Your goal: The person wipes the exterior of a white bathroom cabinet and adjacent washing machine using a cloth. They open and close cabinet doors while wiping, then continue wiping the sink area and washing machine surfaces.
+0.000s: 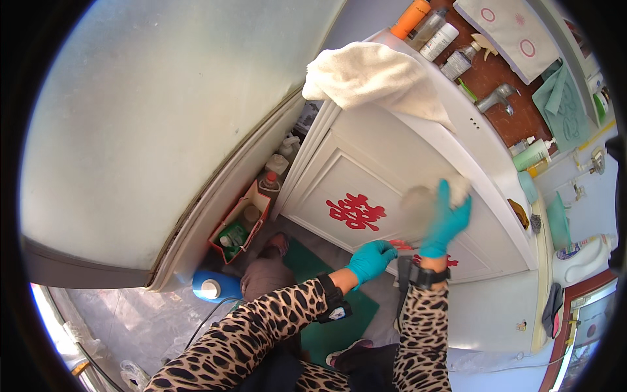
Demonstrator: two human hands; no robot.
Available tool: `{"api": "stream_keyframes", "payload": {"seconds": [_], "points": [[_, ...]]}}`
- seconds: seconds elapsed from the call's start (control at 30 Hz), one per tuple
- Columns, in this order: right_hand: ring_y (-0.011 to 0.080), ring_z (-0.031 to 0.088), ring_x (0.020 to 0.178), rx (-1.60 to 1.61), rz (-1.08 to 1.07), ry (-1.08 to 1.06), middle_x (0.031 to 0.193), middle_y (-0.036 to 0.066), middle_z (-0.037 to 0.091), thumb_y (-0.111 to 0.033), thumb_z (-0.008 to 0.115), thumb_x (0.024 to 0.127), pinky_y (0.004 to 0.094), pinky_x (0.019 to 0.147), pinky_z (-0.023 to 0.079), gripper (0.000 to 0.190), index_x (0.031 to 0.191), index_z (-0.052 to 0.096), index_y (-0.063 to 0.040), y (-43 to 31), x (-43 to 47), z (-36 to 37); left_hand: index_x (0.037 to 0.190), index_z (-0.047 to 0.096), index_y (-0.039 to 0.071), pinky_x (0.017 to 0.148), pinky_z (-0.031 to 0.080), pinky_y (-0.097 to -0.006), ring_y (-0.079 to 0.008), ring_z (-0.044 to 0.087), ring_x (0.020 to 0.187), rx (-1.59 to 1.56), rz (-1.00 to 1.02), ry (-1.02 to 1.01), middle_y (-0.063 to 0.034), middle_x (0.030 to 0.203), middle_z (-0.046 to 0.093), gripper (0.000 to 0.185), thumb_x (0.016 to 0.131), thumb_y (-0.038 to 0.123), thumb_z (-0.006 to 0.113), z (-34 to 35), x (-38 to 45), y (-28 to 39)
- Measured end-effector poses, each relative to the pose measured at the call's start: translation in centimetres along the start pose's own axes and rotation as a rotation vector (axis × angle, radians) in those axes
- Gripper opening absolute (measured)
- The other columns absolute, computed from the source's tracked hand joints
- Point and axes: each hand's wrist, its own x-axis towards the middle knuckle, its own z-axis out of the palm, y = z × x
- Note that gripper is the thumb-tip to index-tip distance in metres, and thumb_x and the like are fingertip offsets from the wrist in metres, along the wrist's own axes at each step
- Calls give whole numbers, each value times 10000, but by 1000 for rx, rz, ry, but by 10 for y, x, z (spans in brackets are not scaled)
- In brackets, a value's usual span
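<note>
My right hand (pixel 446 220), in a turquoise glove, is raised before the white cabinet door and grips a pale cloth (pixel 458 190), blurred by motion. A greyish blurred shape hangs just left of its fingers; I cannot tell whether it is part of the cloth. Lower and to the left, my left hand (pixel 372 262), gloved alike, has its fingers drawn together at a small red piece (pixel 400 244); whether it holds the piece is unclear. A red paper-cut character (pixel 356 211) is on the cabinet door (pixel 318 196). Another red cut-out (pixel 448 262) is partly hidden by my right wrist.
A cream towel (pixel 372 73) drapes over the washbasin cabinet's edge. Bottles and a faucet (pixel 498 99) stand on the counter. At left are a large pale curved panel (pixel 147 122), a box of bottles (pixel 264 201) and a blue container (pixel 201 284) on the floor.
</note>
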Motion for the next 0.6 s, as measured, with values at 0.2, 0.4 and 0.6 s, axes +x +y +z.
{"api": "stream_keyframes", "payload": {"seconds": [0.2, 0.4, 0.6], "points": [[351, 623, 723, -51, -340, -257, 810, 151, 626, -153, 660, 769, 461, 608, 496, 246, 969, 583, -32, -107, -13, 114, 1106, 629, 73, 746, 511, -421, -337, 637, 904, 279, 525, 41, -183, 1014, 656, 270, 881, 211, 574, 14, 33, -92], [374, 634, 676, -122, -242, -444, 756, 142, 651, -389, 555, 877, 481, 589, 489, 306, 888, 589, -85, -63, -4, 104, 1032, 650, 23, 688, 510, -388, -269, 649, 800, 434, 310, -47, -140, 894, 679, 209, 862, 129, 589, 4, 31, -97], [86, 529, 560, 470, 751, -128, 673, -22, 557, -249, 628, 868, 232, 458, 423, 163, 895, 655, -91, 51, 29, -102, 995, 650, -20, 710, 503, -300, -139, 621, 764, -93, -80, -122, -84, 886, 690, 191, 913, 139, 581, 8, 6, -22]]}}
